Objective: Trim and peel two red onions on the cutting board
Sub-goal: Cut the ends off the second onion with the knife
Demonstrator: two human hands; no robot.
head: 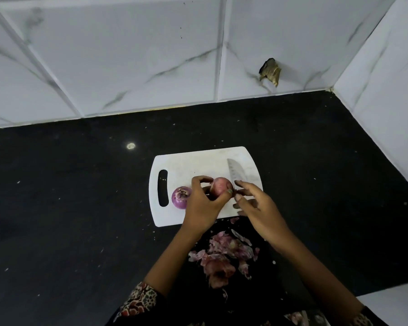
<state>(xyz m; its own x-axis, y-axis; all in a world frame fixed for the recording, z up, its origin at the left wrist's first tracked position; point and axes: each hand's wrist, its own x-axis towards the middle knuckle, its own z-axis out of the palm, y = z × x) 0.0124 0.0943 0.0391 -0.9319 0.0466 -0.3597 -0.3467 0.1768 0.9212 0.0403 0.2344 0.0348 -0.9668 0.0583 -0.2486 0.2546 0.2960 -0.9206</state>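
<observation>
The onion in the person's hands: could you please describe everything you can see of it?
The held onion is round, with pinkish-red, dry-looking outer skin still covering the side that shows. It is held over the white cutting board, beside the knife lying there. The left hand grips it from below and from the left, thumb across its front. The fingers of the right hand meet its right side, seemingly picking at the skin. Its ends are hidden, so I cannot tell whether it is trimmed.

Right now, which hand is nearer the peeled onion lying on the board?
Left. The left hand sits right beside the peeled onion; the right hand is farther right, past the held onion.
</observation>
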